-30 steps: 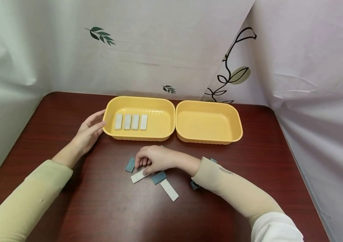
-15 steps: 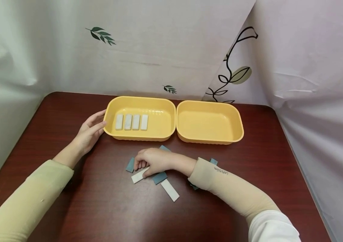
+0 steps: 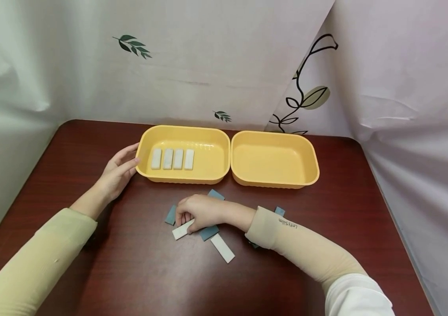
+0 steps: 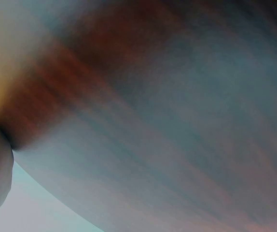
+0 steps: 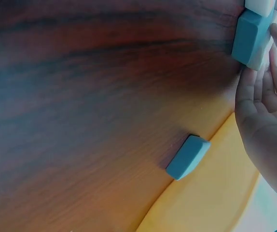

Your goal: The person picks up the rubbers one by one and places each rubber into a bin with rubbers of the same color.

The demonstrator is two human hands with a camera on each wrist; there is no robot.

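My right hand (image 3: 204, 210) pinches a white rectangular block (image 3: 181, 230) between thumb and fingers, low over the table. In the right wrist view the thumb lies on one side of it and the fingers on the other, with a blue block (image 5: 250, 36) right beside it. Just left of the fingertips lies another blue block (image 3: 170, 215). A blue block (image 3: 209, 233) lies partly under the hand, touching a second white block (image 3: 222, 249). My left hand (image 3: 117, 175) rests against the left end of the left yellow tray (image 3: 184, 181), its fingers fairly straight.
Four-sided yellow trays stand side by side; the right tray (image 3: 275, 184) shows a bare floor. Several white blocks (image 3: 167, 159) stand in a row in the left one. More blue blocks (image 3: 216, 194) lie behind the right hand and near the right sleeve (image 3: 273, 228).
The right hand has shifted slightly toward me, uncovering more of the blue block behind it. The white block at its fingers has hardly moved. The left hand stays at the tray.
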